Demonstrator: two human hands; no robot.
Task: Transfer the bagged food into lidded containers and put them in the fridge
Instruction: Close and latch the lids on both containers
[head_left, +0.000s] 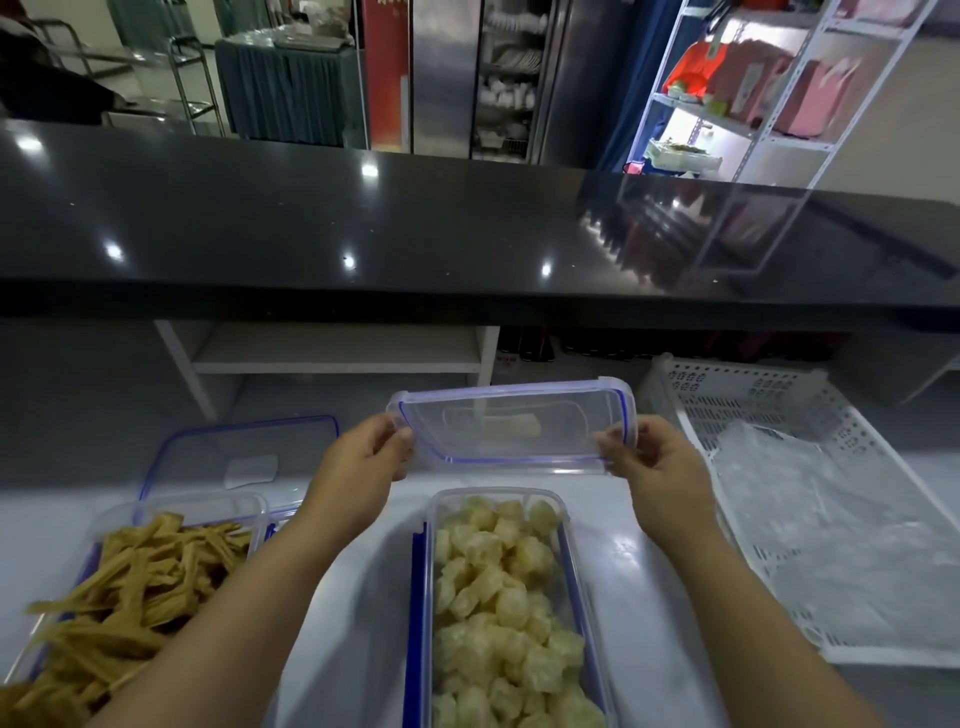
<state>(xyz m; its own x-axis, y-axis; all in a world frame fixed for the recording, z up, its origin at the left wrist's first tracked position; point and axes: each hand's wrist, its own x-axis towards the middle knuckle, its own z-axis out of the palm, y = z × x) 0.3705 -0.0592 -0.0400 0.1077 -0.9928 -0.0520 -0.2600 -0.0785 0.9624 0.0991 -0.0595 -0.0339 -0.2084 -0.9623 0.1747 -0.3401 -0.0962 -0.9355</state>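
Note:
Both hands hold a clear lid with blue trim (511, 426) in the air above the far end of an open clear container (566, 551) packed with pale yellow tofu puffs (498, 608). My left hand (363, 457) pinches the lid's left end and my right hand (654, 462) pinches its right end. At the left, a second open container (244, 501) is heaped with brown dried tofu sticks (135, 587). Its lid (244, 452) lies flat on the white counter behind it.
A white perforated plastic basket (753, 395) at the right holds crumpled clear plastic bags (831, 530). A raised black glossy counter (415, 234) spans the view ahead. A white shelf frame (332, 358) stands under it. Metal shelving and cabinets stand beyond.

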